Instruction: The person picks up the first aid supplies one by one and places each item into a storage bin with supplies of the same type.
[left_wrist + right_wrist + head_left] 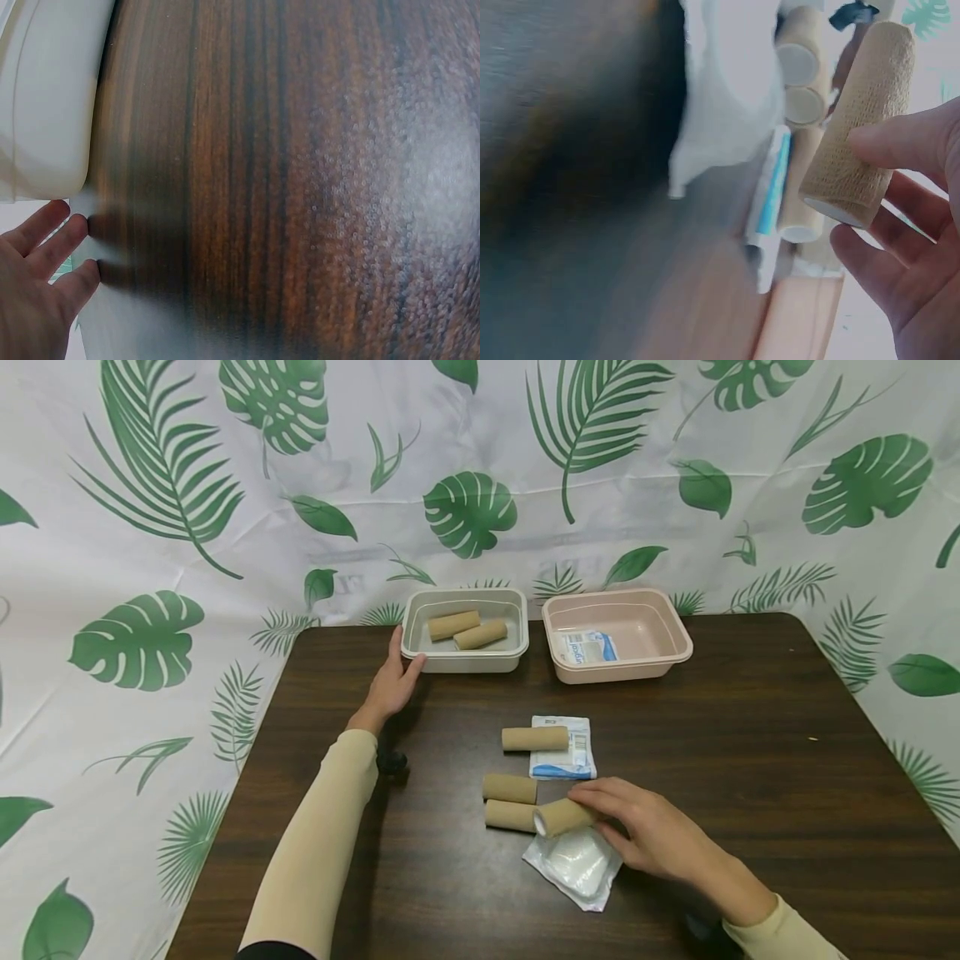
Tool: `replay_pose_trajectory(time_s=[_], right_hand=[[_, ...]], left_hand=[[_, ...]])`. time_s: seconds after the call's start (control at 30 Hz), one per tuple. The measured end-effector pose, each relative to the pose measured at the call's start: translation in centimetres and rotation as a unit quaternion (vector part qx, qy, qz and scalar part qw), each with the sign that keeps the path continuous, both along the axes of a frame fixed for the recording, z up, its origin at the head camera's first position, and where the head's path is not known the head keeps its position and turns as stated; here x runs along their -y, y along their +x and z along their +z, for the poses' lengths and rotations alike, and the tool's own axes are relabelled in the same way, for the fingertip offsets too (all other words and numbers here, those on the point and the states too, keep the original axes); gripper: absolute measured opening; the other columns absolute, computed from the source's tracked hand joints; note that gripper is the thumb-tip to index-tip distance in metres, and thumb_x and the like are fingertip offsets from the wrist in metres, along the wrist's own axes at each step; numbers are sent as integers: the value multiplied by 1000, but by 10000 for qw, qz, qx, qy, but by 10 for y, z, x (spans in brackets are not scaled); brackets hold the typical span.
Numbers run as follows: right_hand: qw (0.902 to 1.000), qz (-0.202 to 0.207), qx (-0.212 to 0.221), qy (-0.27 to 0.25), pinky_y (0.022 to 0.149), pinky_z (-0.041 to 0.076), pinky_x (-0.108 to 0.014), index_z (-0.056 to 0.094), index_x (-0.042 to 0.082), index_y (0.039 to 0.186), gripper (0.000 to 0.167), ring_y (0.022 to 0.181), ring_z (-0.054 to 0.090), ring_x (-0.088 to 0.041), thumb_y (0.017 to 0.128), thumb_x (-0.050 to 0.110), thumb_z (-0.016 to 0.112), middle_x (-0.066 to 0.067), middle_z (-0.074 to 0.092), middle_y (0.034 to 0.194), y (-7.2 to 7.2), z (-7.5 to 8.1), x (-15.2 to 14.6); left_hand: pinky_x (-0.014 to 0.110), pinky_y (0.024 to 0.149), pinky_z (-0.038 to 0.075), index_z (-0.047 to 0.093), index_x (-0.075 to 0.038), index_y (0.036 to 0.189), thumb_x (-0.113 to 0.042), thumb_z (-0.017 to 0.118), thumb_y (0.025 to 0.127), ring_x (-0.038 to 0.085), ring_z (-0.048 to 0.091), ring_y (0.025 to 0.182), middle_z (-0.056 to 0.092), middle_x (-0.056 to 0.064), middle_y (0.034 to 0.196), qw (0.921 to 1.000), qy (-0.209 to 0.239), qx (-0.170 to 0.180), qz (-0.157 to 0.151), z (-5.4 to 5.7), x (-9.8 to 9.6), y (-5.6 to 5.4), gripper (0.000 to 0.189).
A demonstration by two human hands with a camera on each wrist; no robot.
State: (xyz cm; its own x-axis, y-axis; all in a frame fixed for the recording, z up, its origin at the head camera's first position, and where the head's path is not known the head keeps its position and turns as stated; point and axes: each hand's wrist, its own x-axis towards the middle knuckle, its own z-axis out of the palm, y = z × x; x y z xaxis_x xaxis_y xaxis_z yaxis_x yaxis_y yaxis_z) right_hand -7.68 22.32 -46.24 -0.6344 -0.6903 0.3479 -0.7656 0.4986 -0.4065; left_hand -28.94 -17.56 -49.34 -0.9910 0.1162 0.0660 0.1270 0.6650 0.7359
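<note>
Head view shows the two hands well apart. The right hand (652, 831) pinches a tan roll (564, 817), one end of which faces leftward showing white inside; the fingers partly cover its other end. Right wrist view confirms the hold, thumb on one side of the roll and fingers at the other. Just below the held roll, near the right hand, lies a puffy white packet (577, 864); whether the two touch cannot be determined. Left of the right hand, a pair of rolls (510, 788) lies side by side, the nearer one partly hidden behind the held roll. Farther out from the right hand, a single roll (535, 739) lies across a flat packet (581, 760), concealing part of it. The left hand (390, 689) rests, fingers extended, at the near left corner of a grey tub (468, 664) containing two loose rolls (453, 625). Left wrist view cuts off most of the tub and part of that hand; firmness of contact cannot be told. Right of the grey tub, beyond the right hand, stands a pink tub (615, 674) containing a printed packet (588, 647), its lettering only partly legible. A dark object (392, 763) beside the left wrist is unidentifiable.
</note>
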Motion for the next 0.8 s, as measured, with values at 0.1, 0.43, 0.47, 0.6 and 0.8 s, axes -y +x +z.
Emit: replay_pose_trajectory(time_s=[0.1,0.43,0.47,0.6,0.8], right_hand=[[9999,29,-70,-125,85,52,-36,62,10,131,57,109,61,-15,78,0,77,0,60,127,-8,6,4],[9995,-211,40,-253,75,54,-33,62,8,130,51,91,62,-10,81,1,77,-3,63,120,-51,21,19],[9993,-252,68,-277,73,53,-33,61,7,130,51,89,62,-9,81,1,77,-3,63,120,-56,21,20],[9982,-410,124,-428,73,52,-35,61,5,130,50,87,60,-10,82,-1,76,-4,63,121,-79,26,28],[9966,-671,-231,-422,77,51,-39,62,3,130,47,89,62,-16,84,2,75,-8,65,119,-111,27,42]], left_hand=[[57,107,29,-3,-21,159,-50,40,103,42,37,136,27,18,157,10000,-5,5,4,0,0,-1,76],[57,107,29,-3,-22,159,-51,40,103,42,38,135,27,18,157,10000,-25,27,2,0,-2,-1,76],[57,107,29,-3,-22,159,-51,40,103,42,38,135,27,18,157,10000,-30,28,8,0,-2,-1,76],[58,107,29,-3,-22,159,-52,39,102,42,37,135,26,18,158,10000,-17,5,-8,1,-2,-2,77],[58,107,29,-4,-25,159,-53,39,102,43,37,136,26,19,158,10000,-7,51,9,-1,0,-2,76]])
